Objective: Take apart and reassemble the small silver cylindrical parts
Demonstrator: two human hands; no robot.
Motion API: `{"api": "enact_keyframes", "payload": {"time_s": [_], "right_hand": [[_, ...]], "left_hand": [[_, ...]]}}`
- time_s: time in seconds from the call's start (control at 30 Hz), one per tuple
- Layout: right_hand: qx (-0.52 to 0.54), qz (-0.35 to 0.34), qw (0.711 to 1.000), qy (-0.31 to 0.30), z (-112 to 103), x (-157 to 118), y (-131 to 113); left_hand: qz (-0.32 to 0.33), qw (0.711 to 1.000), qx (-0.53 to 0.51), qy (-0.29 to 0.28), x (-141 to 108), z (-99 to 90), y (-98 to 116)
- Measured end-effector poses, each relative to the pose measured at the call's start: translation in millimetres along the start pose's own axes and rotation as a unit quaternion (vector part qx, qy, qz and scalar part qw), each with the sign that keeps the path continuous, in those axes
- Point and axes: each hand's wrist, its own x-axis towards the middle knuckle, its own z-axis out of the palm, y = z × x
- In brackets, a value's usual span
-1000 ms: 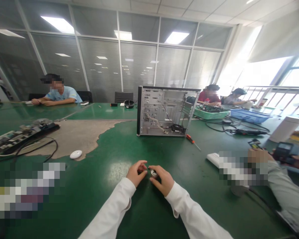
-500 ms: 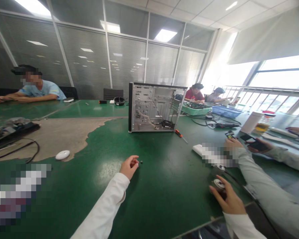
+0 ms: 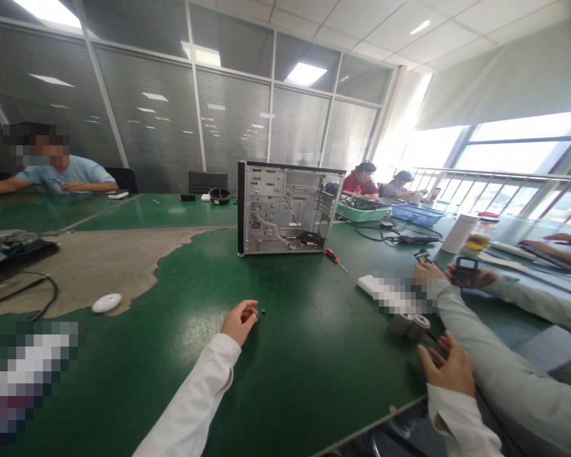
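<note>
Head view, seen from the worker's seat: the right hand [image 3: 453, 370], at 2 o'clock, is wide open and holds nothing. Just past its fingers, two small metal cylinders [image 3: 419, 328] stand side by side on the green table [image 3: 290, 393], so they look put down. At 11 o'clock, the left hand [image 3: 238, 322] has its fingers curled almost together; I can't tell if they pinch anything. Close to their tips, a tiny dark piece [image 3: 263, 311] lies loose, out of both hands. At 12 o'clock is a computer case [image 3: 290, 209], its side open, with wires and a fan inside. A screwdriver [image 3: 333, 256] lies by it, unused. I can't tell how much work is left.
</note>
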Motion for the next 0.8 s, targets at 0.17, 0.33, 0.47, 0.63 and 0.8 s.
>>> {"api": "enact_keyframes", "payload": {"time_s": [0.17, 0.33, 0.47, 0.63, 0.8], "right_hand": [[0.079, -0.153, 0.984, -0.048, -4.8, -19.5, -60.2], [0.106, -0.308, 0.868, -0.375, 21.1, -42.5, -153.7], [0.080, -0.353, 0.826, -0.433, 63.7, -51.6, -214.5], [0.087, -0.403, 0.819, -0.399, 119.8, -58.3, -251.9], [0.134, -0.436, 0.804, -0.381, 130.6, -61.0, -248.9]], "left_hand": [[-0.007, 1.000, 0.002, -0.002, 1.2, 0.1, -3.3], [-0.011, 1.000, -0.001, 0.014, 1.5, -0.2, -4.6], [-0.015, 1.000, -0.011, 0.017, 2.6, -0.6, -8.0], [-0.004, 1.000, 0.002, 0.016, 4.1, -1.5, -11.0], [-0.009, 1.000, -0.004, 0.023, 3.3, -2.2, -8.4]]}}
